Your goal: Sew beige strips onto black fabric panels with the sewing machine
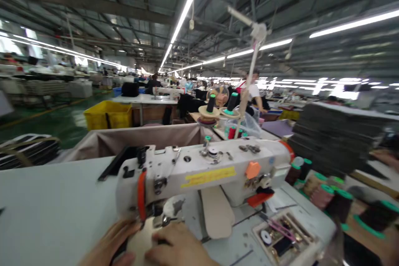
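At the needle end of a white sewing machine [199,166], a beige piece [140,243], fabric or leather by its look, lies on the bed, with something dark at its left edge. My left hand [114,241] grips that left side, fingertips close under the machine head and thumb lower down. My right hand [181,245] is bent over the right side of the beige piece, fingers curled against it beside the presser foot. The needle tip is hidden. Behind my right hand, a flat beige panel [216,214] lies under the machine arm.
A parts tray [285,237] with a bobbin and pink-handled tweezers sits at lower right. Thread cones [322,199] stand beyond it, near a stack of dark panels [333,137]. A yellow bin [107,114] is at back left. One person [254,91] stands behind the machine.
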{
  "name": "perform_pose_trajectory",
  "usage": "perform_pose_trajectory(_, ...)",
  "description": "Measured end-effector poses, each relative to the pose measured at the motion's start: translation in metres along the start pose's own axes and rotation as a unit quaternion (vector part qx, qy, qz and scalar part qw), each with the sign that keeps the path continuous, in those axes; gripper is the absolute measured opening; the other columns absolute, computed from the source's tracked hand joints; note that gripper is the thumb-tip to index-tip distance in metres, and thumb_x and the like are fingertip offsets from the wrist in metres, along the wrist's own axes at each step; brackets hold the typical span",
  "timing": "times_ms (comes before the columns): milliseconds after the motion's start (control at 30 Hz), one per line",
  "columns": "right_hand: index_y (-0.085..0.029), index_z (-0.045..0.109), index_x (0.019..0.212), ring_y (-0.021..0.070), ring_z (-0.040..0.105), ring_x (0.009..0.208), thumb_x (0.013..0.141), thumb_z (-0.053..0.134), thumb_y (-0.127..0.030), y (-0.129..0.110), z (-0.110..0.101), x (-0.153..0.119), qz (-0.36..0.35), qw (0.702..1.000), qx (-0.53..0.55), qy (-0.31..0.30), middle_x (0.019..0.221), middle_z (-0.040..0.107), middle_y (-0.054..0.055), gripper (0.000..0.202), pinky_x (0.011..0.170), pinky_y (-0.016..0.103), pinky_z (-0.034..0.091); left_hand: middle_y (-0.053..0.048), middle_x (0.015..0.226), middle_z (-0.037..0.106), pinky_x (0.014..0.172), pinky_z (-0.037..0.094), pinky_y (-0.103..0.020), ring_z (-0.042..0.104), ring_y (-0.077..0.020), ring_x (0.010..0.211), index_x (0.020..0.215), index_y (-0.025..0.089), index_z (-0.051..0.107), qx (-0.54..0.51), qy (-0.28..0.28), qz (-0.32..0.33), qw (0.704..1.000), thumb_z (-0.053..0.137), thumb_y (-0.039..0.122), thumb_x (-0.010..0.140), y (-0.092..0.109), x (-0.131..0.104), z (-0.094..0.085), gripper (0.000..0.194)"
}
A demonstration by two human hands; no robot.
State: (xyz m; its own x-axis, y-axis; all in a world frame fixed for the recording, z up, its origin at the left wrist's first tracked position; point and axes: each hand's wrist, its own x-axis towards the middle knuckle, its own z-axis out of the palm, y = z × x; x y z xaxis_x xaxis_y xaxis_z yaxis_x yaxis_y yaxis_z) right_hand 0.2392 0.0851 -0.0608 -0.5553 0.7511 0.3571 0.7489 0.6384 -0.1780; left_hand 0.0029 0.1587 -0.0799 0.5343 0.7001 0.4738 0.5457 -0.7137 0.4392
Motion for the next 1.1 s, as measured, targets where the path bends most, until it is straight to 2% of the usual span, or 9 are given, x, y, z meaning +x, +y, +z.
perform_pose_trajectory(33,-0.031,0.066,0.116,0.0204,0.061,0.112,0.088,0.063,-0.034,-0.006,-0.008,-0.006,-0.007,0.999,0.033,0.016,0.126,0.065,0.001,0.029,0.096,0.034,0.052,-0.001,0.128,0.067,0.097,0.056,-0.039,0.065,-0.0288,0.115,0.124,0.040,0.065,0.003,-0.022,-0.014,1.000,0.067,0.041,0.082,0.004,-0.007,-0.010,0.042)
perform_pose_trajectory(100,-0.030,0.062,0.121,0.0193,0.056,0.118,0.088,0.055,-0.016,-0.014,-0.024,-0.014,0.025,0.996,0.084,0.017,0.129,0.062,0.002,0.037,0.102,0.036,0.047,-0.005,0.138,0.060,0.108,0.047,-0.044,0.057,-0.0275,0.126,0.130,0.033,0.061,-0.007,-0.106,-0.061,0.992,0.064,0.033,0.087,0.019,-0.010,-0.027,0.043)
perform_pose_trajectory(200,-0.030,0.061,0.124,0.0206,0.053,0.122,0.086,0.049,-0.006,-0.016,-0.036,-0.018,0.038,0.993,0.116,0.001,0.132,0.059,0.004,0.047,0.105,0.040,0.044,-0.010,0.138,0.058,0.113,0.041,-0.046,0.052,-0.0265,0.130,0.128,0.023,0.061,-0.029,-0.153,-0.088,0.984,0.066,0.026,0.087,0.041,0.000,-0.039,0.041)
perform_pose_trajectory(367,-0.027,0.062,0.124,0.0240,0.054,0.121,0.088,0.046,-0.005,-0.016,-0.031,-0.019,0.020,0.994,0.110,0.007,0.131,0.059,0.008,0.045,0.102,0.046,0.046,-0.010,0.134,0.059,0.114,0.039,-0.046,0.050,-0.0262,0.130,0.124,0.020,0.061,-0.037,-0.164,-0.094,0.981,0.070,0.024,0.087,0.053,0.008,-0.044,0.039)
perform_pose_trajectory(633,-0.025,0.062,0.125,0.0242,0.057,0.118,0.087,0.043,-0.005,-0.014,-0.029,-0.020,0.001,0.995,0.098,0.027,0.130,0.061,0.010,0.047,0.099,0.047,0.050,-0.010,0.132,0.058,0.112,0.040,-0.043,0.052,-0.0254,0.127,0.123,0.020,0.061,-0.051,-0.162,-0.081,0.982,0.070,0.027,0.088,0.052,0.007,-0.044,0.037)
perform_pose_trajectory(900,-0.027,0.059,0.128,0.0242,0.054,0.121,0.089,0.042,-0.005,-0.012,-0.026,-0.021,0.004,0.995,0.103,0.005,0.133,0.058,0.008,0.048,0.101,0.048,0.048,-0.007,0.131,0.059,0.110,0.042,-0.040,0.053,-0.0236,0.124,0.124,0.023,0.060,-0.067,-0.161,-0.082,0.981,0.070,0.026,0.089,0.051,0.007,-0.045,0.037)
perform_pose_trajectory(1100,-0.027,0.059,0.129,0.0243,0.054,0.122,0.089,0.042,-0.006,-0.010,-0.026,-0.022,0.008,0.995,0.102,-0.002,0.134,0.058,0.008,0.048,0.101,0.048,0.048,-0.008,0.129,0.059,0.110,0.042,-0.038,0.053,-0.0236,0.124,0.122,0.020,0.060,-0.070,-0.170,-0.083,0.979,0.071,0.024,0.088,0.053,0.009,-0.046,0.036)
